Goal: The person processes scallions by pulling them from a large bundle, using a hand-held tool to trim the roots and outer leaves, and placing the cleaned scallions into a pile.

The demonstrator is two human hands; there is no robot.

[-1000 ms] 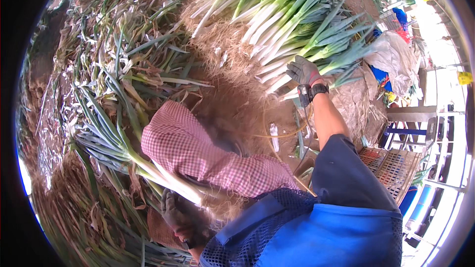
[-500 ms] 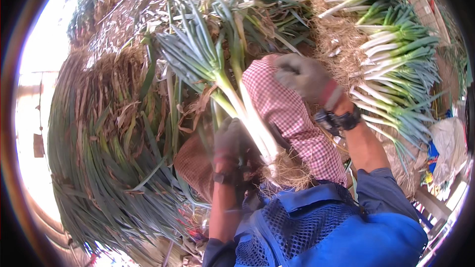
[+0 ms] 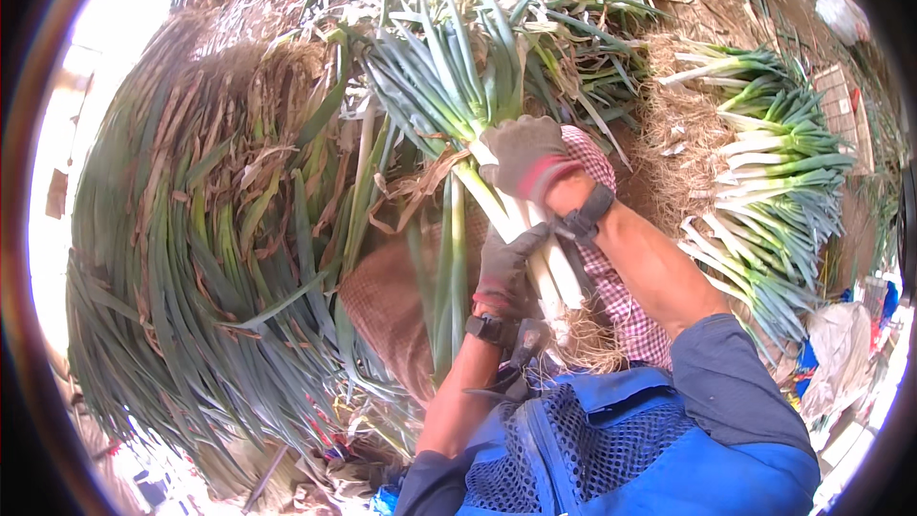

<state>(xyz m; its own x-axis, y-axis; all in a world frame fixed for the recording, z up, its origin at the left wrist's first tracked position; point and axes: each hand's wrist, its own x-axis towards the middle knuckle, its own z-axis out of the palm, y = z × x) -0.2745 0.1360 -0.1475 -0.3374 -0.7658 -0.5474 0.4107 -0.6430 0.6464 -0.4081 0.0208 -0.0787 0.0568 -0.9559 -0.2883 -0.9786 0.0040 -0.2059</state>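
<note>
Across my lap slants a bunch of leeks (image 3: pixel 556 272), its green tops pointing away from me and its white stalks and roots toward my waist. My right hand (image 3: pixel 527 158), in a grey glove with a red cuff, is closed over the stalks just below the leaves. Lower down, my left hand (image 3: pixel 506 263), gloved the same way, is closed against the white part from the left side. A dry brown leaf (image 3: pixel 420 186) hangs off the bunch beside my right hand. The palms and most fingertips are hidden.
A large heap of untrimmed leeks (image 3: pixel 229 268) lies at the left. Cleaned leeks (image 3: pixel 778 167) form a row at the right, beside loose dry roots (image 3: pixel 683 124). Leaf scraps (image 3: pixel 592 57) cover the ground ahead. A white sack (image 3: pixel 841 349) sits at the right edge.
My right hand has come left and down from above my checked-cloth knee onto the bunch. My left hand has shifted up and right along the white stalks. The view has shifted slightly.
</note>
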